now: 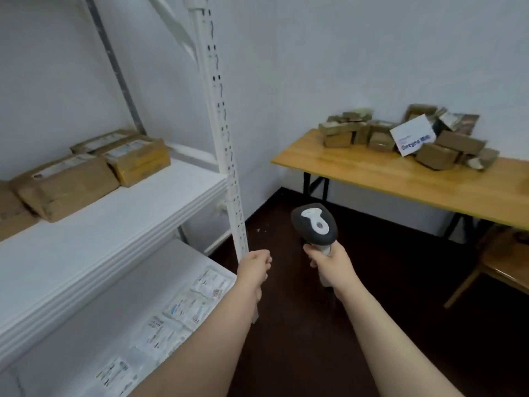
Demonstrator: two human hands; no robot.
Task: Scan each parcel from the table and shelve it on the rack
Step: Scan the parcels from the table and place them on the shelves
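Parcels [372, 133] wrapped in brown paper and tape lie heaped at the far end of the wooden table [400, 179], in the right half of the frame, with a white card [413, 137] bearing blue lettering propped among them. At the left stands the white rack [137, 213]. Its middle shelf carries a few brown boxes [65, 184] pushed to the left edge of the frame, one of them bound in yellowish tape [140, 161]. The lower shelf [86, 325] holds a row of flat white packets [183, 310] with printed labels facing up.

Low in the centre, the right hand [329, 265] grips the handle of a grey and white scanner [315, 224], fingers wrapped round it, the scanner's head upright above the fist. The left hand [253, 267] sits just to its left, fingers curled, in front of the rack's perforated upright [226, 138]. Whether it grasps the post or only overlaps it I cannot tell. It holds no parcel.

The heap on the table lies well apart from both hands, up and to the right across dark floor [386, 267]. The shelved boxes lie well to the left. A wooden chair [501, 267] shows at the right edge, below the table.
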